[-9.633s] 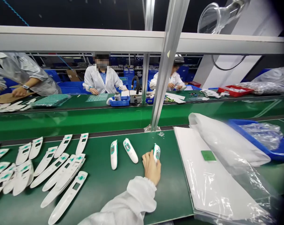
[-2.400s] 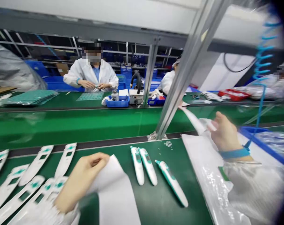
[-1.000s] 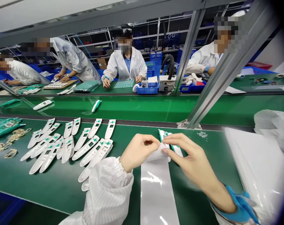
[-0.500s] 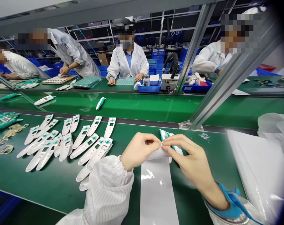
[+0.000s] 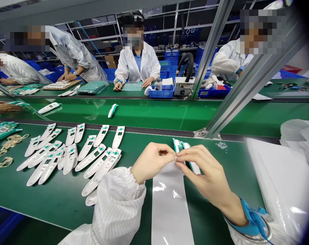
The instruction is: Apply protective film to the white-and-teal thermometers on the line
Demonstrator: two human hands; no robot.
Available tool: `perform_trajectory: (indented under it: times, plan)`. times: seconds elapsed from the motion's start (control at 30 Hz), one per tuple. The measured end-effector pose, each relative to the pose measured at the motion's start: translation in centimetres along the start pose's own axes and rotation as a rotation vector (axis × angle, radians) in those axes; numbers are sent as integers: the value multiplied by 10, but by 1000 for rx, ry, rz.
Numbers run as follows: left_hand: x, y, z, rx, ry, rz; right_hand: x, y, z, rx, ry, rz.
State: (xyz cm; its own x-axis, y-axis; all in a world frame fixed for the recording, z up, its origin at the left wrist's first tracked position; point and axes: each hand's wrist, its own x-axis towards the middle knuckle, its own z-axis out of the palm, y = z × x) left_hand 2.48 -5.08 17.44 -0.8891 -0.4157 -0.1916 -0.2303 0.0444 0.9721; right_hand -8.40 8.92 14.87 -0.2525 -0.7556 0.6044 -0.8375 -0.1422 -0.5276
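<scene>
A long, glossy white film strip [image 5: 168, 207] runs down the bench in front of me, its far end lifted and curled back. My left hand [image 5: 154, 161] pinches that curled end between thumb and forefinger. Facing it, my right hand [image 5: 207, 173] closes thumb and fingers on the same end, and the fingertips of both hands nearly meet. Anything small between the fingertips is hidden. Just behind my hands lie white-and-green handheld devices [image 5: 178, 145], shaped like thermometers and partly covered by my right hand.
Several white casing halves [image 5: 86, 148] lie left of my hands. Beyond them are rubber bands [image 5: 6, 161] and green parts [image 5: 3, 129]. A large white plastic sheet [image 5: 277, 177] lies right. The green conveyor belt [image 5: 149, 114] and a slanting metal post [image 5: 246, 85] are ahead; co-workers sit across.
My two hands keep their pinch on the strip with hardly any movement. A co-worker's hand has come in at the far left over the belt. The device on the belt has shifted slightly right.
</scene>
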Motion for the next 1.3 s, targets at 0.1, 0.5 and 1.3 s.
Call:
perform_trajectory:
  times: [0.1,0.5,1.3]
  plan:
    - [1,0,0,6,14,-13,-5,1,2,9,7,94]
    - [1,0,0,-14,16,-46,-5,2,7,165,38,400]
    - [23,6,-17,131,20,-35,9,14,17,287,24,352]
